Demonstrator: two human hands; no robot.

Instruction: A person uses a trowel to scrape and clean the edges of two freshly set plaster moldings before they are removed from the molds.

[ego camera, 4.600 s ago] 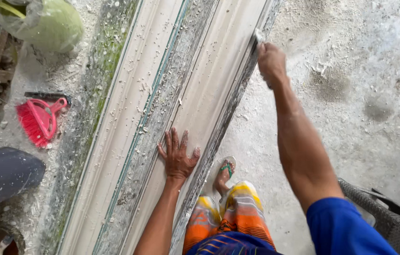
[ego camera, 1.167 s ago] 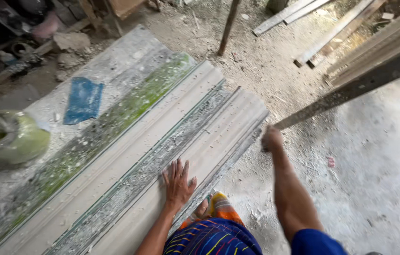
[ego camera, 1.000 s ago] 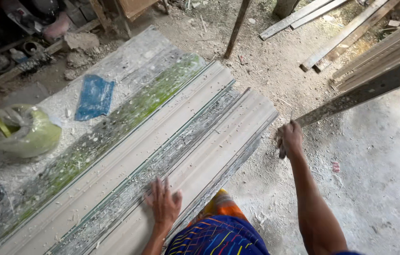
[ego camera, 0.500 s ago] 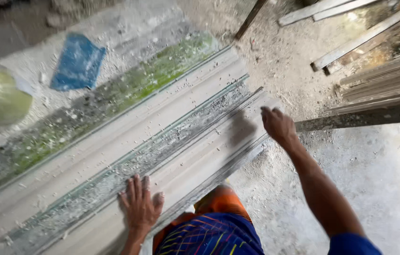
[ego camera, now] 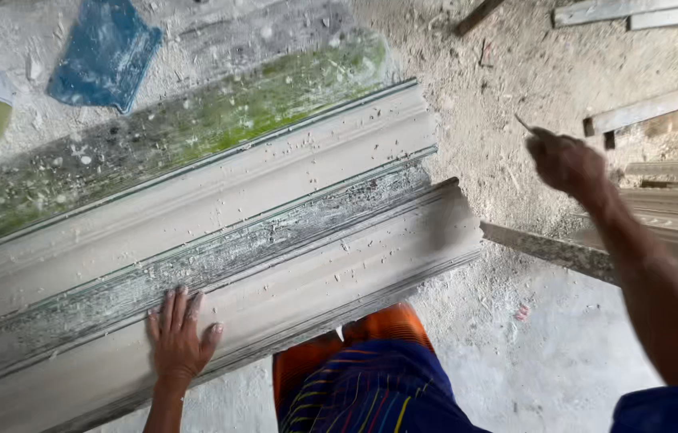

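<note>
On the dusty floor (ego camera: 547, 345) below me lie two long pale plaster mouldings side by side, running from the lower left up toward the right. My left hand (ego camera: 179, 341) rests flat on the nearer moulding (ego camera: 339, 277), fingers spread and palm down, close to its lower edge; this grip is wide open and holds nothing, only pressing on the surface. The far moulding (ego camera: 219, 192) lies just beside the near one, with a rough, scraped grey strip (ego camera: 195, 269) between them. Beyond the far moulding runs a green-stained band (ego camera: 219, 120) speckled with white crumbs, and past it a blue rag (ego camera: 102, 52) lies near the top left of the floor.

My right hand (ego camera: 567, 164) is raised off the end of the mouldings, well apart from them, over the gritty floor. Its grip is closed around a thin tool (ego camera: 523, 124), of which only a small tip pokes out from the fist; I cannot tell what kind of tool it is. Wooden battens (ego camera: 651, 108) lie near that hand, at the upper right. My striped orange and blue garment (ego camera: 363, 377) shows at the bottom edge, just beside the near moulding.
</note>
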